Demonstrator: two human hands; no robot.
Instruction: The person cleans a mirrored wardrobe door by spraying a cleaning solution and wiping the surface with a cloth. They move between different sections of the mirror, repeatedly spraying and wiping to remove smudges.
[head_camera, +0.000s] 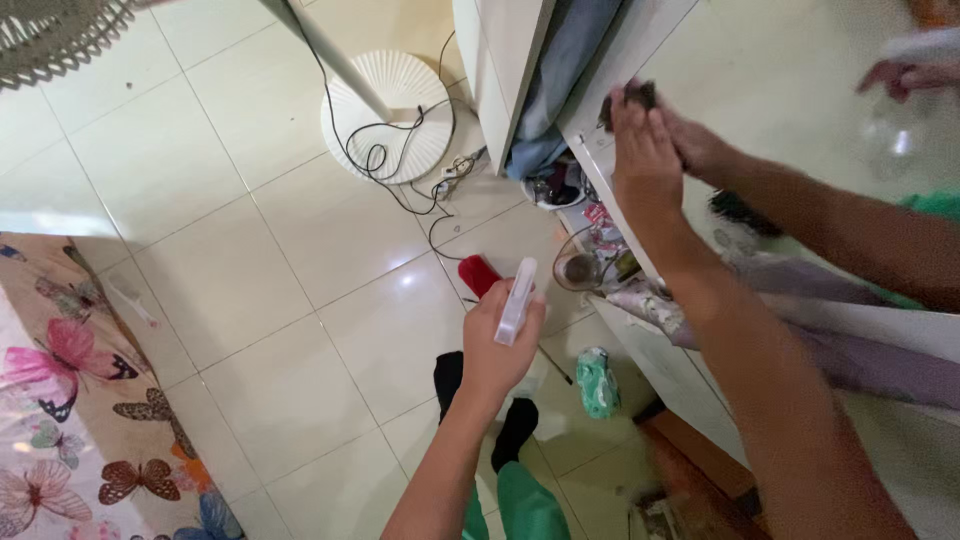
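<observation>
Left hand (500, 345) near the middle, grip closed tight round a white spray bottle (516, 298); held upright above the tiled floor (250, 250), nozzle end up, likely so as not to drip and to stay out of the other arm's way; right hand (645, 150) reaching far and right, grip wide and flat, pushing down on a dark cloth (628, 97) at the fingertips; pressed flat, probably to keep the cloth hard against the shiny white surface (800, 60) (a second arm meeting it there, maybe just a reflection; hard to tell); down on the floor, a round white fan base (388, 115) with looped black cords (375, 155) at the far side; a butterfly sheet (70, 400) near left.
</observation>
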